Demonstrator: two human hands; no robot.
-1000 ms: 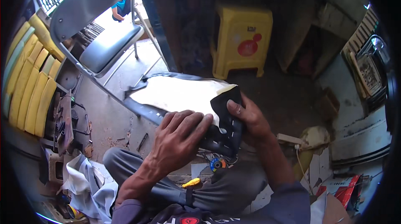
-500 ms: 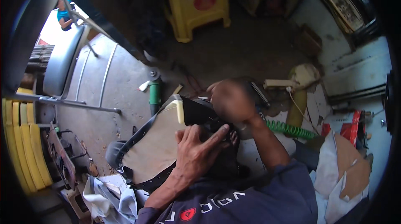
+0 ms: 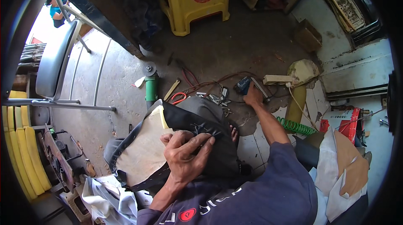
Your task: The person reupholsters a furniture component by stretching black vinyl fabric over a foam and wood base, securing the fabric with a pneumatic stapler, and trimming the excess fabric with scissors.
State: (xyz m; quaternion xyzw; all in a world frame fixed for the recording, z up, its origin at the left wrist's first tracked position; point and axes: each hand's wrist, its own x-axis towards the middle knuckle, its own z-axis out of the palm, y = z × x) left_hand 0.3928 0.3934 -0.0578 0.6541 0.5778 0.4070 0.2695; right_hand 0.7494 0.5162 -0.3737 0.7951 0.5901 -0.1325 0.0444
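Pinching the gathered edge of the black cover (image 3: 178, 114), your left hand (image 3: 184, 153) has thumb and fingers closed together, which probably prevents the material from slipping back off the seat pad (image 3: 145, 153). The pad rests across your lap with its beige underside up, so the folded border is within easy reach; your legs seem to serve as its bench. Your right hand (image 3: 254, 97) stretches to the floor, touching the dark blue staple gun (image 3: 242, 85); how firmly its fingers close, I cannot tell. Loose metal pieces (image 3: 216, 99), maybe staple strips, lie near this tool, perhaps for convenience. The green angle grinder (image 3: 151, 88) is just beyond the pad.
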